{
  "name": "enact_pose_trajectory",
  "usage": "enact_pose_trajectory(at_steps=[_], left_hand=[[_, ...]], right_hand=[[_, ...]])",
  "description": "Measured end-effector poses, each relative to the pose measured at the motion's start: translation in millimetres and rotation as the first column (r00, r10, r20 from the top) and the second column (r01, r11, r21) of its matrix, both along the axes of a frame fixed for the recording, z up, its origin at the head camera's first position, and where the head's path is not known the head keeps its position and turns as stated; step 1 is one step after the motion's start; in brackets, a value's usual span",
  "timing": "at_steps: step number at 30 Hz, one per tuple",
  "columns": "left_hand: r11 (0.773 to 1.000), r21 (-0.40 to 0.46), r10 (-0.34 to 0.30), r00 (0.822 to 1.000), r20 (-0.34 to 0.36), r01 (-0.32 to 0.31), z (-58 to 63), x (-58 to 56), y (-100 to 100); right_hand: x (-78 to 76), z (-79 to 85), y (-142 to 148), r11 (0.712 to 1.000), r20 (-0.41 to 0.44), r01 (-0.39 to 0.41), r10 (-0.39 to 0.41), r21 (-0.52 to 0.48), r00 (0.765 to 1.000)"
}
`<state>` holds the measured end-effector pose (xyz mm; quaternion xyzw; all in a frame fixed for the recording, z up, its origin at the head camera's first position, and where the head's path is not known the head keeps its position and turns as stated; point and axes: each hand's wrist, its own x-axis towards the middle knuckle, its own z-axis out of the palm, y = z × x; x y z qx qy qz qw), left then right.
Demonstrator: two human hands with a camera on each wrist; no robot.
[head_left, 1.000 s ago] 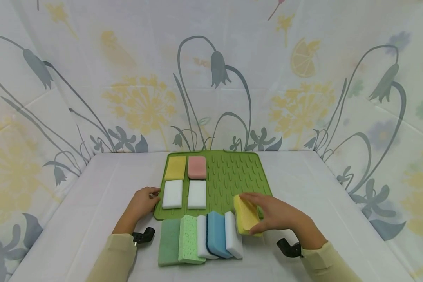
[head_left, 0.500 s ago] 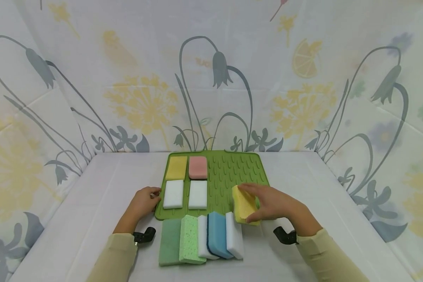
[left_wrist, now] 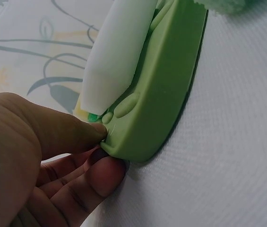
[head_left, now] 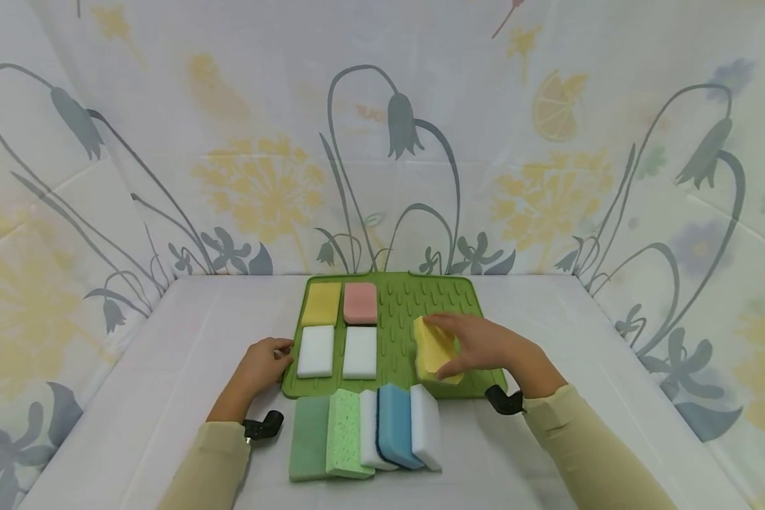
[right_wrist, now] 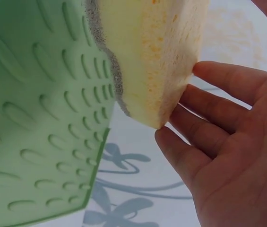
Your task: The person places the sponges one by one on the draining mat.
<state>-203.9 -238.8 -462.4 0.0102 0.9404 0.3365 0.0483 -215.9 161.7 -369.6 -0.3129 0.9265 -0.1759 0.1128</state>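
My right hand grips a yellow sponge between thumb and fingers, tilted over the right part of a green ridged mat. In the right wrist view the sponge shows a grey rough layer on one side, facing the mat, with fingertips against its opposite face. At the mat's left edge, my left hand pinches the rim; the left wrist view has the thumb on top of the mat's corner and a finger underneath. A yellow sponge, a pink sponge and two white sponges lie on the mat's left half.
In front of the mat, a row of sponges leans together: dark green, speckled light green, white, blue and white. A patterned curtain rises behind the white table.
My right hand has carried the yellow sponge away from the right end of the front row, forward and slightly left, over the mat. The left hand stays at the mat's edge.
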Motion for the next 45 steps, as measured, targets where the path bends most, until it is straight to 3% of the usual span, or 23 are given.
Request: enact_pose_trajectory(at_steps=[7, 16, 45], left_hand=[[1.0, 0.003, 0.009, 1.0, 0.013, -0.01, -1.0, -2.2, 0], [1.0, 0.01, 0.014, 1.0, 0.002, -0.014, -2.2, -0.9, 1], [0.999, 0.019, 0.026, 0.999, 0.027, -0.027, -1.5, -1.3, 0]], right_hand=[[-14.3, 5.8, -9, 1.0, 0.019, -0.007, 0.007, -0.008, 1.0], [-36.3, -0.7, -20, 0.999, 0.022, -0.015, 0.016, -0.042, 1.0], [-90.5, -6.8, -53, 0.998, -0.045, -0.038, 0.04, 0.057, 0.998]])
